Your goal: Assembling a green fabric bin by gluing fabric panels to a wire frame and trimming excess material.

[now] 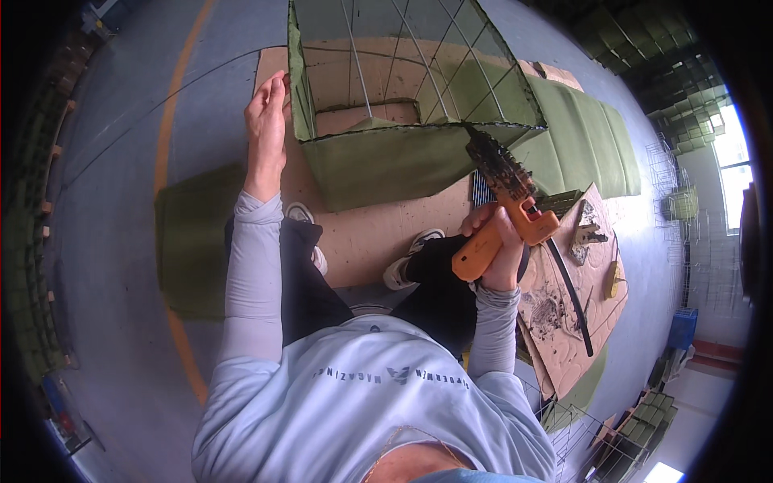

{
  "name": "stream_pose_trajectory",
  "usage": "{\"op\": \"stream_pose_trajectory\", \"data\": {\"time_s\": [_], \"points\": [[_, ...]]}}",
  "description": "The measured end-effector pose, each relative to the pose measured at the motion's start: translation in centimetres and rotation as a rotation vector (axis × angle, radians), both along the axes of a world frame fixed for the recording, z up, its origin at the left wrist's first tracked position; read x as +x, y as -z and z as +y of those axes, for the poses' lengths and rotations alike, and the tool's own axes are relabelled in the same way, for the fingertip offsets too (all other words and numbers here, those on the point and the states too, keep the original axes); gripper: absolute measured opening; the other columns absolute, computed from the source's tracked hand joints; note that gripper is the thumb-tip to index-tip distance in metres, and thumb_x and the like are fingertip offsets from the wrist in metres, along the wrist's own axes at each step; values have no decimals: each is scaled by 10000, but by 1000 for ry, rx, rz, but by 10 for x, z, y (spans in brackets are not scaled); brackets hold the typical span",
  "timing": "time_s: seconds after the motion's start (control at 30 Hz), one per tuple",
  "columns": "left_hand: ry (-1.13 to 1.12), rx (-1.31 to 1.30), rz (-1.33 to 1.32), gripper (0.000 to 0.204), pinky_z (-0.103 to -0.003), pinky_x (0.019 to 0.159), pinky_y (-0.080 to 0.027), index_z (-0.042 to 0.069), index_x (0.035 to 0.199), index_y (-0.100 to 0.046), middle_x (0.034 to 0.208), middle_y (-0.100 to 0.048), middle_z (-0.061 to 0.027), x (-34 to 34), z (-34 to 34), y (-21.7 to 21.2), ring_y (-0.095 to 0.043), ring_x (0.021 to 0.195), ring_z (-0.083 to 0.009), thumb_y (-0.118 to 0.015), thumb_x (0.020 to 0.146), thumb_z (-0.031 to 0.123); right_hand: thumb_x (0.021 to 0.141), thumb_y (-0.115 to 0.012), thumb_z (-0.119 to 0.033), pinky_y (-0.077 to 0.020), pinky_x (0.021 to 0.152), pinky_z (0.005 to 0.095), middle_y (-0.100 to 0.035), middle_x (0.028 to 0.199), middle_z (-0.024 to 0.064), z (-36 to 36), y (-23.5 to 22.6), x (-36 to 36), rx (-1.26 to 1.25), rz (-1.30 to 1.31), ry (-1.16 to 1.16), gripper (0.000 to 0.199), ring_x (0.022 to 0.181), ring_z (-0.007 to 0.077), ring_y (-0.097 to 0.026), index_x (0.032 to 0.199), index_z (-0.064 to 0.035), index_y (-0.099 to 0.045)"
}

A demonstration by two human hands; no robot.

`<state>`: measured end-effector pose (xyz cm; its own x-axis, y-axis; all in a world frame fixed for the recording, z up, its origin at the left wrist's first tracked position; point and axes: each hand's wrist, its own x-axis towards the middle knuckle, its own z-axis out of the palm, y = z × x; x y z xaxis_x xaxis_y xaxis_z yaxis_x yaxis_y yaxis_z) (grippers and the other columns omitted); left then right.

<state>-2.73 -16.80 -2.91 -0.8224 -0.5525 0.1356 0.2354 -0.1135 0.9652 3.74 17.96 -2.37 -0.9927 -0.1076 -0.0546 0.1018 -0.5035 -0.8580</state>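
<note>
An orange hot glue gun [499, 221] is gripped by its handle in my right hand [504, 253]. Dark residue coats its front end, and the nozzle meets the near edge of a green fabric-covered wire-frame box [386, 165]. From the gun's back a black glue stick [573, 302] sticks out over the cardboard. Along the box's left side, my left hand [266, 125] is raised with fingers stretched out, at or against the green wall. The box lies open toward the top of the view, with metal wires crossing it.
Flat cardboard [362, 241] lies under the box and my feet. On my right, a stained cardboard sheet [555, 330] carries a yellow-handled tool [614, 278] and a dirty scrap [588, 233]. Green panels [584, 137] lie beyond; another green piece [197, 241] is at left. Wire frames [708, 266] stand far right.
</note>
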Motion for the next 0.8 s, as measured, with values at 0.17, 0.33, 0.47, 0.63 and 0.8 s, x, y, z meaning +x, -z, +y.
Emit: {"op": "stream_pose_trajectory", "data": {"time_s": [0.17,0.33,0.47,0.63,0.8], "points": [[-5,-2,-18,533,-313,988,-399,-17,1293,-507,1250,-562,-112,2,0,-3,-510,1195,-187,-490,978,412,882,-565,-179,-456,623,337,-533,755,95,-24,0,10,6,-14,-109,220,672,218,-557,986,2,-498],[18,10,-8,509,-319,1006,-407,-33,1277,-513,1270,-543,-128,3,0,-2,-511,1195,-197,-507,978,379,879,-582,-192,-471,629,344,-542,762,91,-39,-1,17,-62,-31,-194,244,677,217,-561,1002,3,-502],[22,9,-4,503,-319,1001,-413,-32,1277,-514,1262,-550,-126,2,-1,-1,-513,1194,-194,-504,980,374,880,-579,-166,-477,616,339,-542,752,90,-50,-6,22,-29,-34,-223,254,671,212,-565,1045,9,-498],[23,31,3,551,-307,968,-403,-7,1292,-512,1232,-564,-86,1,0,1,-504,1174,-164,-520,962,434,862,-598,-209,-473,596,354,-500,758,103,-59,-7,26,29,-60,-243,293,654,217,-530,1028,1,-476],[14,29,26,526,-309,984,-407,-21,1282,-516,1246,-558,-107,1,-1,1,-508,1184,-178,-517,969,402,876,-603,-211,-471,601,354,-504,768,93,-66,-6,28,13,-61,-292,308,658,216,-533,1066,0,-482]]}}
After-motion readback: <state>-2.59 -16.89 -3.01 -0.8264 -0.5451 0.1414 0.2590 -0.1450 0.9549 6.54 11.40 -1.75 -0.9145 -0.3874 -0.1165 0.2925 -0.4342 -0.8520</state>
